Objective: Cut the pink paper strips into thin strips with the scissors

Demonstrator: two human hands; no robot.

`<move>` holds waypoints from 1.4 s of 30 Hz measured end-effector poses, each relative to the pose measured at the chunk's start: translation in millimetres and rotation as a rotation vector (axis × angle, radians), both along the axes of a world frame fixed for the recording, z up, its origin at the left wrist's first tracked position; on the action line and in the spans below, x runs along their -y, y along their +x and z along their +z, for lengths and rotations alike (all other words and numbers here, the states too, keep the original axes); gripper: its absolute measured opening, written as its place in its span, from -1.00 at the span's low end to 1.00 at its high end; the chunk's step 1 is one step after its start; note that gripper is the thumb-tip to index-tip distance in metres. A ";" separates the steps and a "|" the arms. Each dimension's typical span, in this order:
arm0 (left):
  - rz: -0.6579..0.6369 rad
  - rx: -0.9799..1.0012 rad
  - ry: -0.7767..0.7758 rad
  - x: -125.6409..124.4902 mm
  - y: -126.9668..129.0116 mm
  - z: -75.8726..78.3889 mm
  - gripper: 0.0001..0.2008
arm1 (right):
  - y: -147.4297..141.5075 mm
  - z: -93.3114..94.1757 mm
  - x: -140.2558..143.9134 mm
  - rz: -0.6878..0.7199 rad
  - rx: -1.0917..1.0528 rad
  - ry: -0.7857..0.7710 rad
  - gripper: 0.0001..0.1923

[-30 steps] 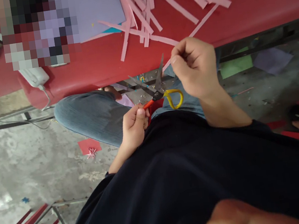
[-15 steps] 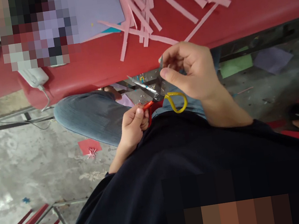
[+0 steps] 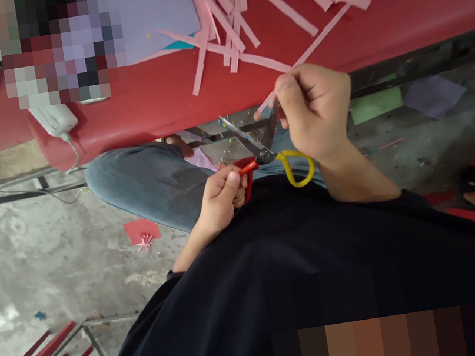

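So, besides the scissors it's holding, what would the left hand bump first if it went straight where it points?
Probably the right hand, past the scissors that the left hand holds. The picture can't show for sure whether both hands are at the same height, so it might miss.

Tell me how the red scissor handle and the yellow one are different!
The red handle is inside the left grip, while the yellow handle is outside it. Fingers cover part of the red handle, but most of the yellow handle's loop shows. The red handle is on the picture's left, the yellow handle on the right. Both belong to the same open scissors.
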State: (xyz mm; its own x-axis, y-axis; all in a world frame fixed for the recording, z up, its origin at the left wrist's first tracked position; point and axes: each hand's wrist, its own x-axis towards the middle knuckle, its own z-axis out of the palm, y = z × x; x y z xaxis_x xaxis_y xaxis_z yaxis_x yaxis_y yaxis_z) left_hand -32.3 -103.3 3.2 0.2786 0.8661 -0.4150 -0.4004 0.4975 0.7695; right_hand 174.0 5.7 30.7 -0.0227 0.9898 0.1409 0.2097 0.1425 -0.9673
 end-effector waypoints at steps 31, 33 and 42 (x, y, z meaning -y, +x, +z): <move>0.049 -0.174 0.104 2.2 22.0 -12.8 -0.44 | -9.1 -29.3 3.8 0.015 0.055 0.075 -0.46; 0.061 -0.161 0.103 2.4 23.2 -12.4 -0.44 | -11.5 -29.8 3.3 -0.005 0.052 0.073 -0.44; 0.098 -0.105 0.065 3.0 26.5 -12.0 -0.44 | -10.9 -31.5 -1.0 0.059 -0.127 0.028 -0.38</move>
State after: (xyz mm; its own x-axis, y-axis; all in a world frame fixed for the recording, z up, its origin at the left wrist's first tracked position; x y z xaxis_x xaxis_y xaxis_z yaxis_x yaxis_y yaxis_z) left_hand -5.8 -106.3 -8.9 0.1494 0.9128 -0.3801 -0.3598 0.4082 0.8390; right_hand 163.1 6.7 -0.8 -0.0615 0.9829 0.1738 0.0764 0.1782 -0.9810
